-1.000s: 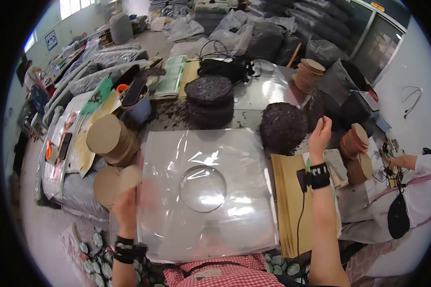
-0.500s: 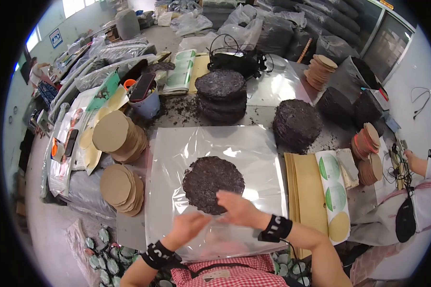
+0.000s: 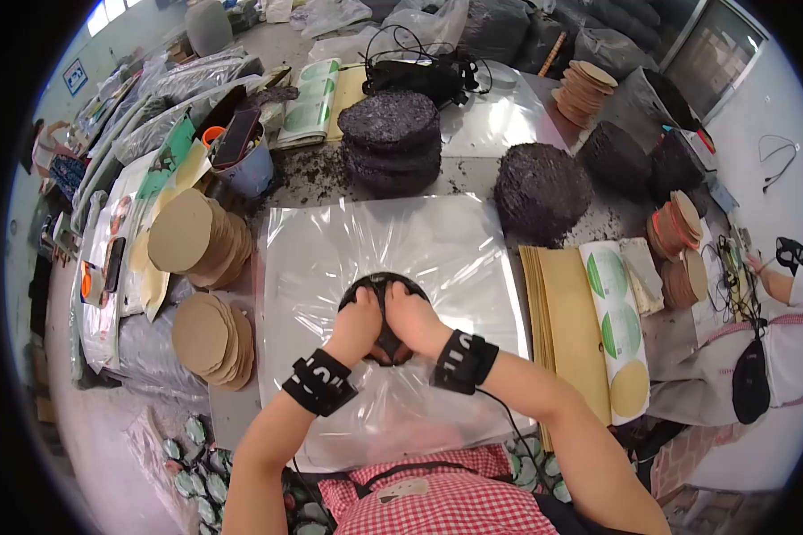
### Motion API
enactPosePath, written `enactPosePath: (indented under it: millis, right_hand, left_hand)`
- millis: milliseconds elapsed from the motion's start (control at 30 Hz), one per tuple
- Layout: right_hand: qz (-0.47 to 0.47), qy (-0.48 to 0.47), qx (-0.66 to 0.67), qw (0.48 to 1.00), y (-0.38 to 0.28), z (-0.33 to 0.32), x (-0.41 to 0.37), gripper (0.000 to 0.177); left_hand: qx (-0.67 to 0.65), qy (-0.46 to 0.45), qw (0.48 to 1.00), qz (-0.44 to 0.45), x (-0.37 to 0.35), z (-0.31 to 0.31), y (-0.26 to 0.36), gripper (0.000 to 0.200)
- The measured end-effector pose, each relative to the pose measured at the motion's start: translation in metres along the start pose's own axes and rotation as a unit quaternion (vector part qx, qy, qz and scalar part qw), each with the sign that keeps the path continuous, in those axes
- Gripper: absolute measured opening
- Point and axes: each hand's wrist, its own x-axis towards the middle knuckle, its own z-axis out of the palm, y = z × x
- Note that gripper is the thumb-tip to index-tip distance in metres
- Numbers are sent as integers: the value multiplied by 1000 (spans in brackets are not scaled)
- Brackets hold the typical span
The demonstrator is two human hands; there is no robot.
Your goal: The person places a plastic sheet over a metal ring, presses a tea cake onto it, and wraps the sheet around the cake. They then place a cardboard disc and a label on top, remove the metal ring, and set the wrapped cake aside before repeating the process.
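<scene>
A flat round cake (image 3: 385, 346), dark and like pressed dried seaweed, sits at the centre of a clear plastic sheet (image 3: 299, 241). Creases in the plastic radiate from it, and it looks black and glossy. My left hand (image 3: 357, 323) bears down on its left half with curled fingers. Close beside it, my right hand (image 3: 410, 316) presses the right half, fingers likewise bent and together. Both hands cover much of the cake. Behind the sheet stand a stack of similar dark cakes (image 3: 390, 134) and another dark stack (image 3: 542, 192).
Brown cardboard discs (image 3: 180, 232) are piled at the left, with a second pile (image 3: 207, 343) nearer me. Tan paper sheets (image 3: 562, 339) and green-printed labels (image 3: 611, 303) lie at the right. A blue bucket (image 3: 248, 169) stands behind left. Another person's arm (image 3: 772, 281) shows at far right.
My hands have come down together onto the dark cake; before, they were apart at its near edge. The plastic has creased around the cake, and the view has shifted slightly.
</scene>
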Motion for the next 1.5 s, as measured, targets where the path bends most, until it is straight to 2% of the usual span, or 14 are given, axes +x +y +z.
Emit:
enactPosePath:
  millis: [67, 200, 400, 500, 600, 700, 767, 833, 900, 967, 1067, 1233, 1333, 1500]
  right_hand:
    - [17, -47, 63, 997, -4, -46, -9, 37]
    - [-72, 113, 304, 943, -12, -81, -110, 51]
    - [-121, 79, 138, 980, 0, -57, -222, 49]
    - [-43, -258, 100, 960, -2, -108, -184, 39]
    - [-106, 261, 107, 953, -27, -192, -174, 24]
    - [-301, 201, 259, 896, -42, -164, -195, 16]
    - [-310, 50, 214, 925, -32, -107, -205, 20]
    - [-272, 2, 136, 953, -14, -52, -211, 30]
    - [-165, 49, 155, 973, 1, -44, -196, 46]
    - [-72, 62, 145, 985, 5, -44, -183, 63]
    - [16, 44, 127, 991, -3, -40, -155, 85]
    - [187, 151, 334, 911, 24, -38, -111, 85]
    - [149, 305, 331, 880, 12, -35, -66, 77]
    - [-7, 244, 323, 914, -30, -42, -32, 45]
  left_hand:
    - [-30, -22, 999, -31, -12, -24, 12, 97]
    - [-191, 254, 941, 116, -105, -3, 14, 38]
    - [-133, 152, 973, 111, -191, 54, 1, 25]
    - [-118, 154, 977, 91, -174, 3, 13, 18]
    - [-126, 321, 925, 161, -216, -8, 45, 13]
    - [-163, 221, 887, 370, -218, -18, 70, 19]
    - [-164, 209, 933, 244, -193, 40, 43, 35]
    - [-161, 218, 962, 23, -172, 74, 7, 47]
    - [-191, 261, 946, -29, -149, 58, -4, 62]
    - [-135, 345, 927, 67, -113, -2, 15, 81]
    - [-108, 277, 945, 136, -75, 4, 31, 58]
    - [-213, 282, 935, -32, -57, 36, 40, 27]
    - [-194, 245, 946, -87, -60, 15, 51, 28]
    - [-251, 341, 904, -60, -63, 35, 35, 66]
